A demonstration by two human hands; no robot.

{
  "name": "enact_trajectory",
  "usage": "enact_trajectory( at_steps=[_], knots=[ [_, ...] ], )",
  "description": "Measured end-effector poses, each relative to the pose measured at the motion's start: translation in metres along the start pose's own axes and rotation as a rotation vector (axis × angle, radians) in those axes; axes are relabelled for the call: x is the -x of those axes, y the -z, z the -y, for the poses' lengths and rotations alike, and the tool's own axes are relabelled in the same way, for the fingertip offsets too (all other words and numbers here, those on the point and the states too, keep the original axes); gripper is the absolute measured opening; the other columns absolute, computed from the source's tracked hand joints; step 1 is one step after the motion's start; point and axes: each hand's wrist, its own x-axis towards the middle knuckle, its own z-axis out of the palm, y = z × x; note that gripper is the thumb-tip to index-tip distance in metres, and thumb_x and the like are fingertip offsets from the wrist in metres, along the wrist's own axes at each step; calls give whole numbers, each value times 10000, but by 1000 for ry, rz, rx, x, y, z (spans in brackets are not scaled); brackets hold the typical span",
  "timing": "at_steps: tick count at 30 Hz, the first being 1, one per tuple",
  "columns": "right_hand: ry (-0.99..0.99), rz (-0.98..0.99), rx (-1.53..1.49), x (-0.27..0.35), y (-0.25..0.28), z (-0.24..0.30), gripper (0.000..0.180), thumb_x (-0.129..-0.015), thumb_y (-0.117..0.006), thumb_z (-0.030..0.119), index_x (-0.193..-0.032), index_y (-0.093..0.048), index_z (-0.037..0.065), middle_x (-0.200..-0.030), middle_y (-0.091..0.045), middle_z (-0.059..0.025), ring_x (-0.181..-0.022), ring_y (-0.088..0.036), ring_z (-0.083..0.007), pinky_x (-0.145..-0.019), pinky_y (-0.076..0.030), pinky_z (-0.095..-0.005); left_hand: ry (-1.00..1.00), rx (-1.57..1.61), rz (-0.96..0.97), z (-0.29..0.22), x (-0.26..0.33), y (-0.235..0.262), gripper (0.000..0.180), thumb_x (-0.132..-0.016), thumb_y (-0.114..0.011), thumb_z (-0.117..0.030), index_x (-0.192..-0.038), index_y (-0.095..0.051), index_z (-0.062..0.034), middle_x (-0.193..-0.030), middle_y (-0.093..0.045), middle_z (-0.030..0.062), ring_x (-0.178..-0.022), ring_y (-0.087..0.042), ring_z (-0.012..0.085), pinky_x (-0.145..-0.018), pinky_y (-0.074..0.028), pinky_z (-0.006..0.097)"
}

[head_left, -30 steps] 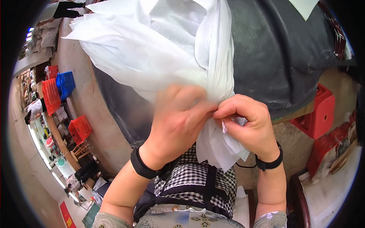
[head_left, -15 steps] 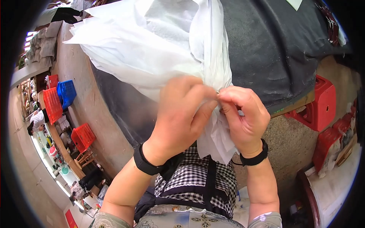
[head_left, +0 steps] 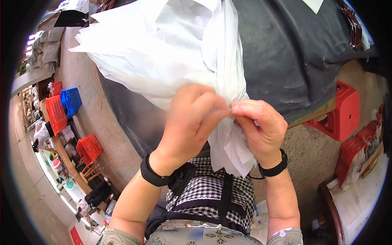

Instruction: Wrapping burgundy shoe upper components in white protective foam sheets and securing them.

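Observation:
A bundle of thin white sheets (head_left: 155,53), cloth-like or papery, lies gathered on the dark table cover. Its loose ends (head_left: 230,151) hang over the near edge below a bunched neck. At that neck my left hand (head_left: 192,122), smeared a little by motion, pinches thumb and forefinger together. Opposite it, the thumb and forefinger of my right hand (head_left: 261,126) are closed in a pinch, almost touching the left fingertips. Whatever lies between the fingertips is too small to name. Both wrists wear black bands.
The dark sheet-covered table (head_left: 281,61) spreads ahead and to the right. A red plastic stool (head_left: 345,110) stands beyond its right edge. At far left are red crates (head_left: 89,149), a blue crate (head_left: 71,102) and people (head_left: 92,200) at a long bench.
The left hand has shifted slightly left and its fingers have straightened toward the right fingertips. My right hand has moved down a little. The bundle stays in place.

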Motion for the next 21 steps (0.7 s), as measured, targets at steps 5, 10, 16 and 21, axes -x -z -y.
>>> enact_trajectory(
  at_steps=[5,10,16,21],
  knots=[
    [-4,23,188,-1,10,10,217,-835,-772,-66,-1019,-766,48,-933,-764,-97,-802,-738,-267,-734,-588,-354,-37,-136,-71,-5,5,0,72,-904,-728,-23,-957,-683,-44,-973,-630,105,-926,-589,316,-812,-471,400],
    [31,83,324,-2,27,7,284,-766,-733,-83,-1014,-746,53,-872,-711,-96,-772,-676,-321,-734,-529,-429,-19,-303,37,-6,15,8,104,-891,-741,-41,-986,-712,-72,-1017,-659,65,-957,-605,301,-880,-458,403],
    [-511,193,187,-18,27,21,81,-907,-708,-3,-977,-738,26,-880,-731,-127,-846,-694,-399,-777,-550,-448,-40,-287,-82,-15,15,11,185,-830,-738,32,-971,-704,-82,-944,-654,70,-886,-633,314,-792,-492,416],
    [-693,261,-261,-64,63,12,593,-963,-765,147,-1496,-548,2,-1501,-601,-133,-1389,-568,-247,-1163,-439,-399,446,244,-548,-3,57,49,251,-1020,-634,0,-1267,-610,-34,-1228,-667,96,-1104,-621,187,-1027,-493,341]
  ],
)
